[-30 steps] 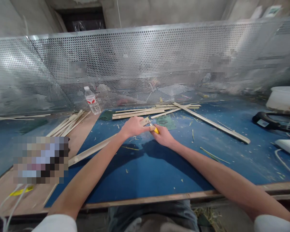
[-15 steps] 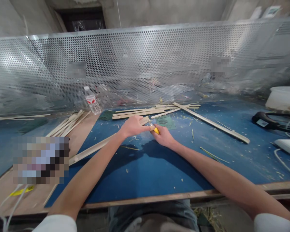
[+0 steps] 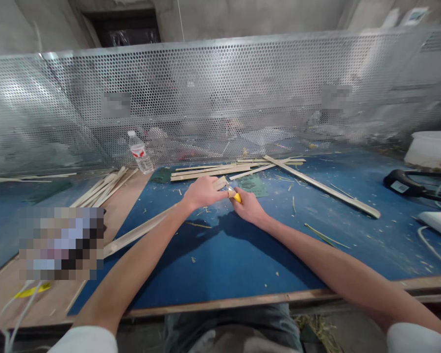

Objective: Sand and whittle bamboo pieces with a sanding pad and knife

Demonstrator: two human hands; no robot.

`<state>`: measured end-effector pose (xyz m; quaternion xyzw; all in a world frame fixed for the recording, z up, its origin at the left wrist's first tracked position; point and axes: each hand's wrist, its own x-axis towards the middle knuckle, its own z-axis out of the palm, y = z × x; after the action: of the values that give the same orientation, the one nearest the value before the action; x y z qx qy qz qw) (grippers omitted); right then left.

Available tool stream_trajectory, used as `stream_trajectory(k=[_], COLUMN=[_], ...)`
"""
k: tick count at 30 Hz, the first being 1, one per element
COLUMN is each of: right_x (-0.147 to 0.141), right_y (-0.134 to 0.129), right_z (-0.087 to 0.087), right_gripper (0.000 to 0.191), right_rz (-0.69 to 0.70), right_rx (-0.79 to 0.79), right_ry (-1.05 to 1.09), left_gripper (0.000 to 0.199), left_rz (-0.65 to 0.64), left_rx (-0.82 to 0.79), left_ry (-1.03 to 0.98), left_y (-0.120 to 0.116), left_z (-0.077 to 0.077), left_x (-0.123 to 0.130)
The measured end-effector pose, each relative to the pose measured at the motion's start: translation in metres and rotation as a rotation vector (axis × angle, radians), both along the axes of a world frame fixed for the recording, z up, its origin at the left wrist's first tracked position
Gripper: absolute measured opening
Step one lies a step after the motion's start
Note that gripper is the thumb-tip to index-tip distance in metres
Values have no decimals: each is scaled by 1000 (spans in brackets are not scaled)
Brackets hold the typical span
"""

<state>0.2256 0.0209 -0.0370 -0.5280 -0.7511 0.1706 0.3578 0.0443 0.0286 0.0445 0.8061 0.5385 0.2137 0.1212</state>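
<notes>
In the head view, the left hand (image 3: pixel 204 192) is closed around a long bamboo strip (image 3: pixel 143 228), whose far end nears the yellow-handled knife (image 3: pixel 237 197) gripped in the closed right hand (image 3: pixel 248 207). Both hands are over a blue work surface (image 3: pixel 279 255) scattered with shavings (image 3: pixel 197 224). Beyond them lie more bamboo strips (image 3: pixel 209 172); a bundle (image 3: pixel 103 189) rests on plywood (image 3: pixel 130 196) at left, before a perforated metal screen (image 3: pixel 206 88).

Left hand (image 3: pixel 204 192) and right hand (image 3: pixel 248 207) grip, close together.
</notes>
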Motion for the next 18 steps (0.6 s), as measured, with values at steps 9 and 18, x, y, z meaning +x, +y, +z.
stream_trajectory(k=[9, 18], right_x=[2, 1], right_y=[1, 2], right_z=[4, 5], right_gripper=[9, 10], right_rz=[-54, -82], right_rx=[-26, -34], right_ry=[-141, -108], left_gripper=[59, 54], left_rz=[48, 35], left_rx=[13, 0], left_ry=[39, 30], left_y=[2, 7], left_z=[-5, -8], left_x=[0, -2])
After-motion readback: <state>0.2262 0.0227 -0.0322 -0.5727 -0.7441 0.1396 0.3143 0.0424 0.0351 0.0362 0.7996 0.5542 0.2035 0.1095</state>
